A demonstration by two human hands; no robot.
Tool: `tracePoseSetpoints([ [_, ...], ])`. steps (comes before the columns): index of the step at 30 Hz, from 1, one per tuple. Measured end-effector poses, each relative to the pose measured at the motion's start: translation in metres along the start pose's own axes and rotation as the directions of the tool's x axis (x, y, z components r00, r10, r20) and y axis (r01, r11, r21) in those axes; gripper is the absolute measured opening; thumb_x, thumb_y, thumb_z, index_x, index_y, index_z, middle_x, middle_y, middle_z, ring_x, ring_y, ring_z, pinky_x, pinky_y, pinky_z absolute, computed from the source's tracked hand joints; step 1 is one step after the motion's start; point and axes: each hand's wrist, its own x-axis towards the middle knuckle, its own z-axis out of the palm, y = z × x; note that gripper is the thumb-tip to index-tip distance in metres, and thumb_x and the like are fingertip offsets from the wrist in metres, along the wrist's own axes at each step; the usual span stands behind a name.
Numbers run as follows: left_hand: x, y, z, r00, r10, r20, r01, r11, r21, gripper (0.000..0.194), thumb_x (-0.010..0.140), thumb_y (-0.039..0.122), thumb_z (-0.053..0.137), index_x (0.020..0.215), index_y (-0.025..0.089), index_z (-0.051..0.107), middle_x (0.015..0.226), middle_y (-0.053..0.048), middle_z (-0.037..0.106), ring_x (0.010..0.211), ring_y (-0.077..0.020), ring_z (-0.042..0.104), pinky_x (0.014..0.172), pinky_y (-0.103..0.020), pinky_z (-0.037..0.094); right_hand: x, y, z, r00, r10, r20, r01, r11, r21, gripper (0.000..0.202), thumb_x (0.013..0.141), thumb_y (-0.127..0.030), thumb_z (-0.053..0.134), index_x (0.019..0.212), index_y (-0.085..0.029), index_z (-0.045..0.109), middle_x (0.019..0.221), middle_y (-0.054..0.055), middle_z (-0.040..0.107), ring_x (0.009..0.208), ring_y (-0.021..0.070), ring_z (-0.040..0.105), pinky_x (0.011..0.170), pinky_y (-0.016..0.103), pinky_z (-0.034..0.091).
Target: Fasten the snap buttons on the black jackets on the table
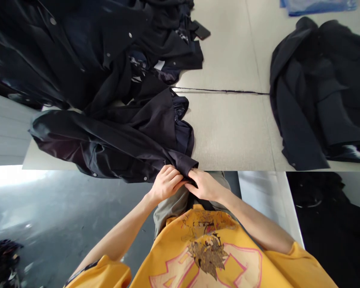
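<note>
A dark jacket (117,140) lies across the front edge of the pale table, its snap buttons along the near side. One end of its sleeve reaches the table edge, where both hands hold it. My left hand (167,183) is closed on the sleeve end from the left, fingers curled over the cloth. From the right, my right hand (204,185) grips the same sleeve end, its fingertips partly hidden in the opening. The two hands nearly meet below the cuff.
More dark jackets (78,44) are heaped at the back left, near a black phone-like object (201,30). Another dark jacket (321,92) lies at the right. Blue plastic packaging (319,6) is at the top right. Dark cloth (327,228) sits below the table at the right.
</note>
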Motion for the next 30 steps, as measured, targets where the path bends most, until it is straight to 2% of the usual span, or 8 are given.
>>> tracePoseSetpoints([
  [3,0.003,-0.001,0.0,1.0,-0.018,-0.006,0.018,1.0,-0.003,0.018,0.097,0.032,0.054,0.085,0.021,0.061,0.079,-0.004,0.061,0.08,-0.0203,0.057,0.084,-0.038,0.047,0.0,0.002,0.004,1.0,-0.007,0.005,0.007,1.0,-0.029,0.028,0.092,-0.022,0.056,0.119,-0.014,0.055,0.115,0.017,0.065,0.104,0.0282,0.063,0.094,0.043,0.05],
  [6,0.005,-0.001,0.0,0.997,-0.074,0.022,0.074,0.997,-0.005,0.014,0.097,0.032,0.053,0.097,0.019,0.06,0.091,-0.008,0.064,0.087,-0.024,0.057,0.083,-0.04,0.047,0.002,0.003,0.007,1.0,-0.008,0.014,0.009,0.997,-0.072,0.026,0.092,-0.022,0.056,0.116,-0.013,0.054,0.114,0.018,0.065,0.104,0.0292,0.062,0.093,0.044,0.051],
  [9,0.007,0.0,0.004,0.989,-0.129,0.077,0.131,0.991,-0.015,0.02,0.097,0.031,0.048,0.109,0.017,0.058,0.1,-0.011,0.063,0.092,-0.0263,0.056,0.086,-0.043,0.046,0.006,0.003,0.01,1.0,-0.009,0.008,0.009,0.994,-0.113,0.022,0.092,-0.022,0.055,0.113,-0.014,0.052,0.109,0.017,0.064,0.102,0.0291,0.061,0.092,0.045,0.05],
  [12,0.007,0.0,0.009,0.985,-0.136,0.105,0.137,0.991,-0.005,0.02,0.098,0.026,0.041,0.096,0.017,0.058,0.089,-0.009,0.061,0.083,-0.0246,0.055,0.081,-0.04,0.045,0.012,0.005,0.014,1.0,0.004,-0.005,-0.004,0.993,-0.117,0.011,0.093,-0.022,0.053,0.103,-0.017,0.051,0.101,0.013,0.062,0.098,0.0271,0.059,0.087,0.041,0.05],
  [16,0.008,-0.003,0.015,0.981,-0.155,0.113,0.155,0.988,0.012,0.025,0.099,0.023,0.038,0.078,0.02,0.051,0.073,-0.005,0.055,0.071,-0.0218,0.051,0.076,-0.039,0.043,0.017,0.02,0.02,0.999,0.05,-0.02,-0.05,0.999,-0.011,0.013,0.099,-0.032,0.049,0.093,-0.02,0.046,0.091,0.008,0.059,0.086,0.0225,0.058,0.077,0.034,0.048],
  [21,0.013,-0.007,0.017,0.958,-0.274,0.086,0.285,0.945,-0.163,0.028,0.098,0.027,0.04,0.071,0.021,0.045,0.068,-0.002,0.051,0.066,-0.0185,0.049,0.073,-0.036,0.044,0.027,0.036,0.026,0.989,0.143,-0.045,-0.136,0.981,0.14,0.027,0.103,-0.043,0.039,0.088,-0.021,0.045,0.082,0.004,0.057,0.074,0.019,0.055,0.07,0.03,0.042],
  [26,0.022,-0.009,0.021,0.896,-0.442,0.032,0.431,0.853,-0.294,0.029,0.1,0.033,0.044,0.074,0.021,0.047,0.07,-0.001,0.054,0.068,-0.0169,0.051,0.068,-0.031,0.045,0.043,0.035,0.028,0.953,0.286,-0.099,-0.224,0.886,0.405,0.036,0.103,-0.049,0.033,0.079,-0.023,0.039,0.07,-0.001,0.05,0.064,0.0153,0.051,0.063,0.027,0.037],
  [30,0.022,-0.009,0.029,0.88,-0.473,-0.04,0.443,0.849,-0.289,0.027,0.101,0.033,0.043,0.078,0.02,0.05,0.073,-0.002,0.057,0.071,-0.017,0.052,0.068,-0.029,0.046,0.049,0.036,0.027,0.929,0.352,-0.117,-0.269,0.855,0.443,0.039,0.101,-0.051,0.035,0.074,-0.022,0.04,0.067,-0.002,0.048,0.065,0.0145,0.048,0.062,0.026,0.034],
])
